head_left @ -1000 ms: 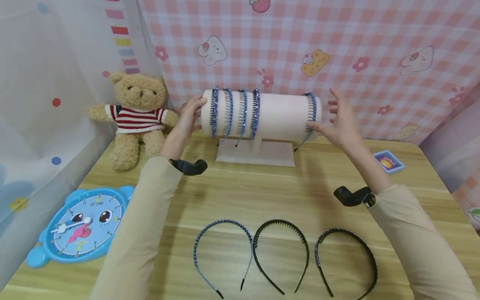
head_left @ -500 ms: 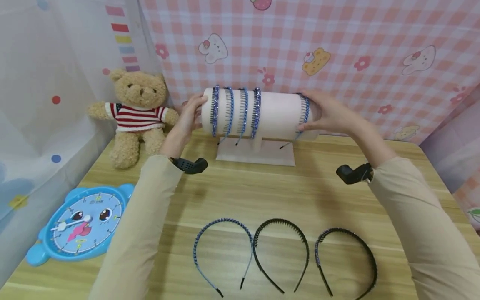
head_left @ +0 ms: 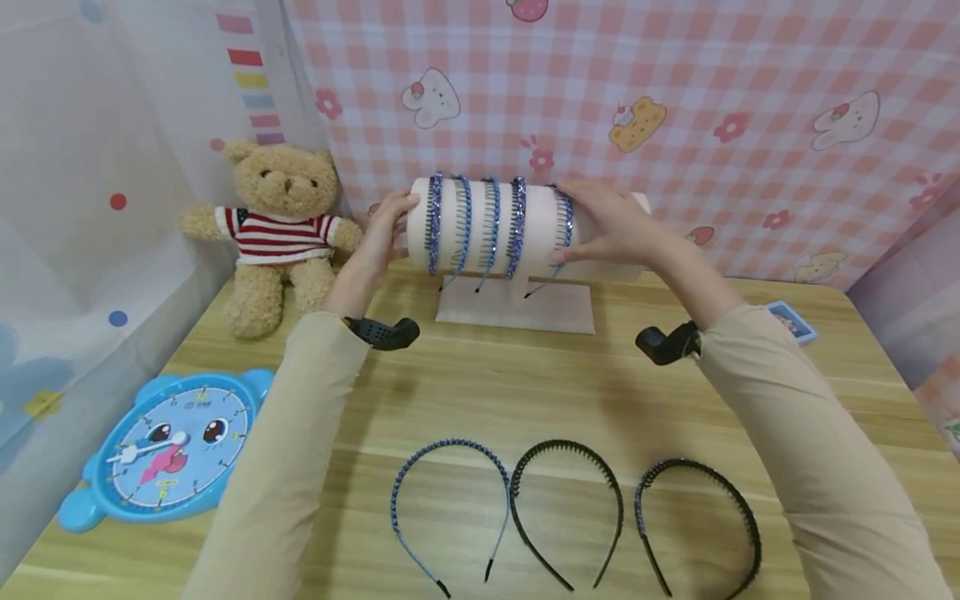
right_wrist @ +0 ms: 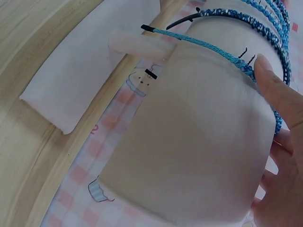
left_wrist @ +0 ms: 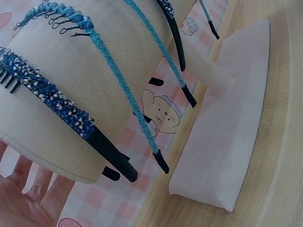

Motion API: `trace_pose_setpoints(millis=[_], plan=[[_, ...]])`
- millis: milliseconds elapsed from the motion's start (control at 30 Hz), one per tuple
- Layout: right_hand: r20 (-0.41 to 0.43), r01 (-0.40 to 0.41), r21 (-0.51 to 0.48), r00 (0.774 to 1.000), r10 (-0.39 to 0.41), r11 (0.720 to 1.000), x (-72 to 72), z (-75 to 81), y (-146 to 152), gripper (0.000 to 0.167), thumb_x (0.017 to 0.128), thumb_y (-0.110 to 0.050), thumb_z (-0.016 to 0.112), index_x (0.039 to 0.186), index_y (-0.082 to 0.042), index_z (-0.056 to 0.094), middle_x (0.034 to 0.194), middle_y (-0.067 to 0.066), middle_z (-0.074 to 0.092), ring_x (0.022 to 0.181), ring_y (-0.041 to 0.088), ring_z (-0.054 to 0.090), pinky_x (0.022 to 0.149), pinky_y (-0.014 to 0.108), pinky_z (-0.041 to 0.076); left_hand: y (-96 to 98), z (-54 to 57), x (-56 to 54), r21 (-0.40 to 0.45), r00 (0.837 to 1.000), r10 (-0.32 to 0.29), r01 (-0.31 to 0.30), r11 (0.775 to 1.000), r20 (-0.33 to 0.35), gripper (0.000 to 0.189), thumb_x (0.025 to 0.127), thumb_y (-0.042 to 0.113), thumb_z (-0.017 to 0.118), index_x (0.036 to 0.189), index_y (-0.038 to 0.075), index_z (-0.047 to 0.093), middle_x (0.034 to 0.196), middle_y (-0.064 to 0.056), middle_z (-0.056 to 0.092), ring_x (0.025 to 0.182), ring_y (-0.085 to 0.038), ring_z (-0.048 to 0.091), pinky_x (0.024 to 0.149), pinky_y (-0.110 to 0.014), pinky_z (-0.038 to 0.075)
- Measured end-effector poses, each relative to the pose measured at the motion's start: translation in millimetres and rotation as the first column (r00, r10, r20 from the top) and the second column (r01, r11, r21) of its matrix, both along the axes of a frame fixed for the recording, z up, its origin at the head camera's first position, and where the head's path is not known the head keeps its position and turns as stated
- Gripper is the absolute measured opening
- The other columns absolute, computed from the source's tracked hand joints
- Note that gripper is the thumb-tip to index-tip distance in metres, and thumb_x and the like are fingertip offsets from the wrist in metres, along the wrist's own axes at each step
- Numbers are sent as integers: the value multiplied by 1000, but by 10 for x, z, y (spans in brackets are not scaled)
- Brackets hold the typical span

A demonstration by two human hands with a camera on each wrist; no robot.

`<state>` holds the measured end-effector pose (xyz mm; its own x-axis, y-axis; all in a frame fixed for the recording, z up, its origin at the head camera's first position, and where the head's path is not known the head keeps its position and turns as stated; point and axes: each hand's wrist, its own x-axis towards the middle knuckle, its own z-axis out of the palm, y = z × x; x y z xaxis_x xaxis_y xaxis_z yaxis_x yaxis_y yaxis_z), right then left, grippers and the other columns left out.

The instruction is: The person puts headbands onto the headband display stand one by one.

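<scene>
Blue clock (head_left: 180,446) and tan teddy bear (head_left: 285,196) come first, then the left hand (head_left: 371,242), relaxed fingers against the near end of a white roll (head_left: 538,237). Four glittery headbands (head_left: 517,229) circle the roll; right of them, the right hand (head_left: 613,225) grips a fifth, blue headband (head_left: 567,221) around it.

Includes one tan teddy bear (head_left: 283,218) in a red-and-white striped sweater (head_left: 276,242), at rear left of a wood-grain table (head_left: 480,387); one blue cartoon-face clock (head_left: 176,446), left, nearer the front; one small blue-edged card (head_left: 795,323), right, partly hidden; one pink checked cloth (head_left: 750,54), cartoon-printed, behind.
</scene>
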<state>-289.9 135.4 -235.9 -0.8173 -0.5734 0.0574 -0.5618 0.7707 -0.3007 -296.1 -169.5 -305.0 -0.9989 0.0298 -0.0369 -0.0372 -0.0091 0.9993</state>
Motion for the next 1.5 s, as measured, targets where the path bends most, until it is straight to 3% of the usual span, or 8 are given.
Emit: trace_pose_setpoints(millis=[467, 633, 767, 1033, 1167, 1300, 1400, 1500], plan=[[-19, -20, 66, 1000, 22, 998, 41, 53, -109, 94, 76, -40, 71, 146, -8, 18, 151, 12, 21, 140, 30, 16, 112, 52, 5, 61, 18, 27, 4, 1000, -7, 7, 1000, 0, 56, 88, 41, 44, 140, 27, 32, 143, -2, 35, 130, -19, 34, 106, -49, 26], [-18, 14, 122, 1000, -12, 992, 79, 53, -68, 110, 71, -43, 74, 148, -13, 2, 154, 15, 9, 140, 36, 9, 111, 57, 5, 67, 13, 33, 0, 1000, -9, 9, 1000, 0, 56, 88, 42, 44, 140, 27, 32, 143, -1, 34, 130, -19, 33, 105, -50, 26], [-14, 84, 78, 996, -84, 993, 151, 32, 96, 121, 66, -38, 79, 147, -14, -7, 153, 19, 0, 139, 42, 5, 109, 61, 6, 71, 8, 27, 0, 1000, -11, 11, 1000, 8, 57, 87, 42, 44, 141, 27, 32, 144, -1, 33, 131, -19, 32, 105, -50, 26], [94, 250, 12, 964, -250, 968, 342, -94, 676, 126, 66, -36, 80, 144, -2, -13, 149, 30, -7, 134, 51, 2, 104, 66, 11, 49, 13, 22, 7, 1000, -8, 8, 1000, 9, 59, 87, 42, 45, 142, 26, 29, 145, -2, 32, 132, -20, 31, 106, -49, 25], [241, 186, 94, 949, -203, 978, 464, -313, 993, 119, 69, -43, 76, 143, 8, -2, 144, 38, 5, 131, 55, 9, 101, 66, 18, 27, 13, 28, 3, 1000, -4, 4, 1000, 7, 60, 87, 43, 45, 142, 27, 29, 145, -2, 33, 131, -20, 32, 106, -48, 25], [486, 53, 168, 864, -129, 984, 629, -578, 1208, 96, 73, -45, 72, 138, 7, 23, 135, 35, 31, 123, 51, 31, 94, 60, 35, 15, 9, 29, 1, 1000, -4, 4, 1000, 12, 60, 87, 43, 45, 142, 27, 28, 145, -2, 32, 132, -20, 31, 106, -49, 24], [596, -23, 206, 796, -106, 978, 750, -753, 1285, 79, 74, -45, 71, 129, 4, 39, 119, 26, 52, 107, 38, 52, 86, 48, 45, 16, 11, 26, 12, 1000, 0, 0, 1000, 13, 59, 87, 41, 45, 142, 26, 29, 145, -2, 33, 132, -19, 30, 106, -49, 24], [658, -59, 188, 749, -81, 980, 863, -904, 1332, 69, 73, -40, 73, 121, 2, 47, 105, 16, 59, 95, 24, 57, 79, 38, 48, 18, 15, 25, 12, 1000, 1, -1, 1000, 9, 59, 87, 41, 45, 142, 26, 30, 145, -2, 33, 132, -19, 31, 106, -49, 25]])
